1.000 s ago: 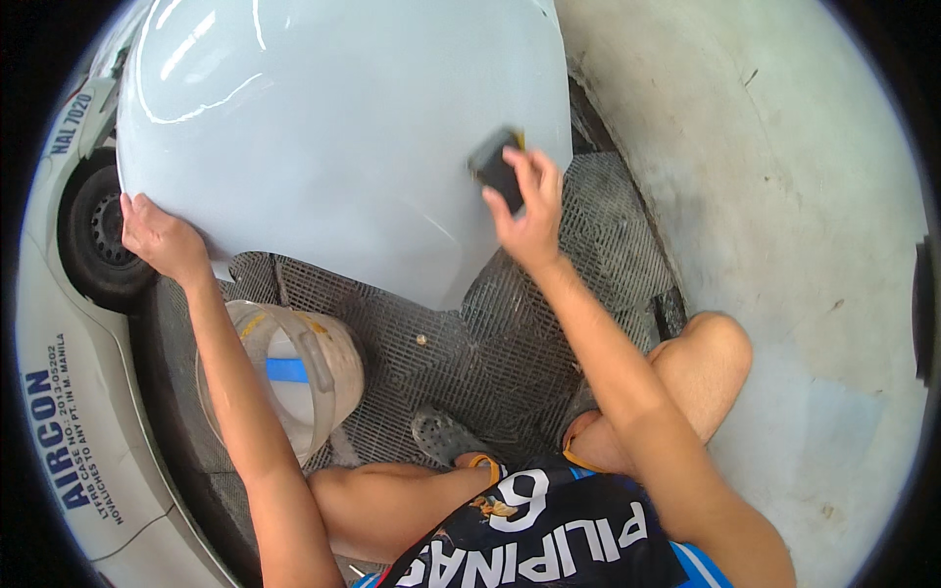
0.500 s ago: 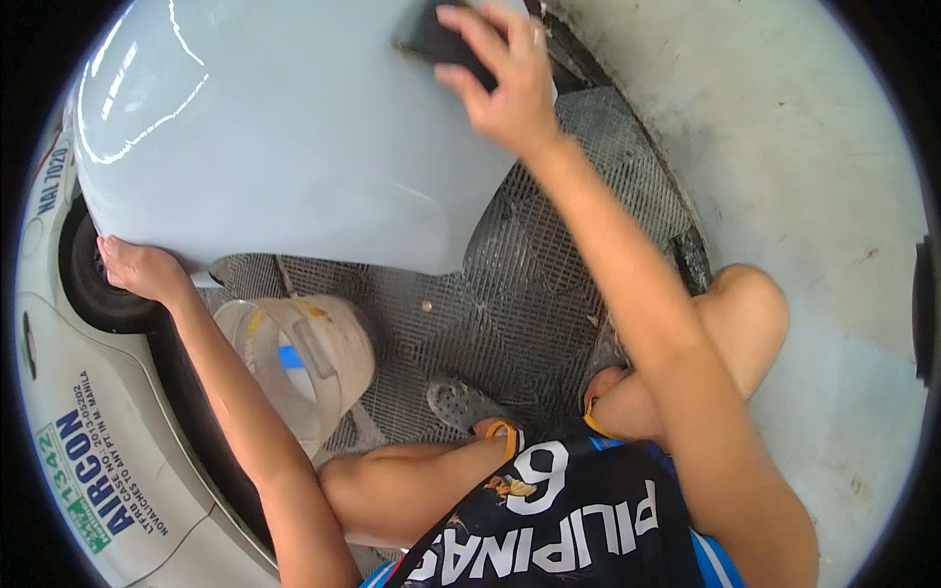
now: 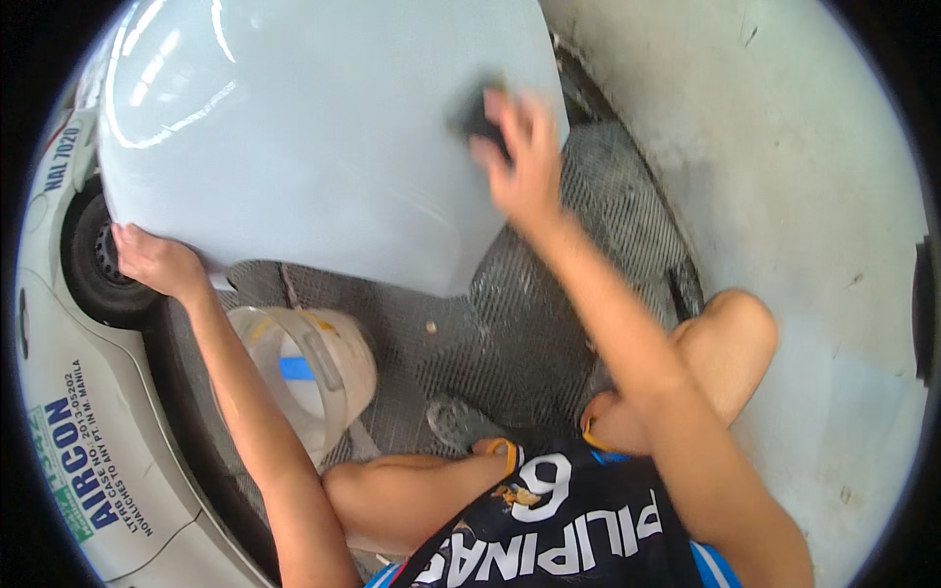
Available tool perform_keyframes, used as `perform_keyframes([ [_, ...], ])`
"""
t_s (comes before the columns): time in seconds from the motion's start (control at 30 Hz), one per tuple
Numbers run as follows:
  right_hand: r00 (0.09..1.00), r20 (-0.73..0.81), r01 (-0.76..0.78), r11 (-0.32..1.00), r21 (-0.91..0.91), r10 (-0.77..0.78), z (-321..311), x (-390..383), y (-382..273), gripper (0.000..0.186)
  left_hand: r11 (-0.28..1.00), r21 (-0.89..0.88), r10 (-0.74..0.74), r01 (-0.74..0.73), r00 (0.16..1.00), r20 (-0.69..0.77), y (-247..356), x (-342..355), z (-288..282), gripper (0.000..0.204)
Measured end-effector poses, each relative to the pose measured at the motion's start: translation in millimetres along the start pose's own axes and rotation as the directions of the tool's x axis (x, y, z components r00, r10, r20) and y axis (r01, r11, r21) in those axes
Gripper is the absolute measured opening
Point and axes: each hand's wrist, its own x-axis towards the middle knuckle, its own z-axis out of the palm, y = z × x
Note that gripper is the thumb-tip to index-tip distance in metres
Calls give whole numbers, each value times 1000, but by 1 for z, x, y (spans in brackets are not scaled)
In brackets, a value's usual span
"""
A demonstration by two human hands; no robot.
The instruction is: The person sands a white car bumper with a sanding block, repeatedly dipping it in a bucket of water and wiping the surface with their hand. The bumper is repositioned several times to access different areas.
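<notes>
A large, glossy, pale grey car body panel (image 3: 323, 147) lies in front of me, its near edge curving across the middle of the view. My left hand (image 3: 155, 259) grips its near left corner, fingers wrapped round the edge. On the right part of the panel, my right hand (image 3: 524, 162) holds a dark block-like pad (image 3: 480, 116) against or just over the surface. Motion smears the pad and fingertips, so its exact kind does not show.
A whitish bucket (image 3: 351, 367) with a blue item (image 3: 296, 368) inside stands by my left forearm. A white car with a dark wheel (image 3: 103, 260) is parked at the left. At the right rises a pale wall (image 3: 784, 196). Dark ribbed matting (image 3: 402, 333) covers the floor.
My right hand has brought the dark pad nearer to me across the panel. My left hand keeps its hold on the corner. The whole view has shifted slightly.
</notes>
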Motion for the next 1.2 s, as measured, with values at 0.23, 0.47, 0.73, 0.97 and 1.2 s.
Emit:
perform_keyframes([
  [0.23, 961, -109, 238, 962, -138, -253, -19, 78, 0, 58, 1000, -17, 2, -2, 1000, -20, 9, -5, 0, 56],
  [0.47, 994, 113, 6, 994, -109, 6, -6, -13, -3, 58, 999, -37, -42, 40, 997, -69, 5, -7, 0, 56],
  [0.73, 997, -19, 76, 979, -189, -81, 4, 52, -22, 56, 1000, 4, 1, -1, 999, -41, 6, -6, 0, 58],
  [0.97, 975, -36, 214, 968, -128, -220, -7, 58, -19, 56, 999, -28, -38, 37, 998, -43, 11, -5, -1, 61],
  [1.2, 984, 136, 123, 991, -43, -116, 5, 1, -32, 58, 1000, -7, -23, 23, 999, -36, 7, -7, -2, 61],
])
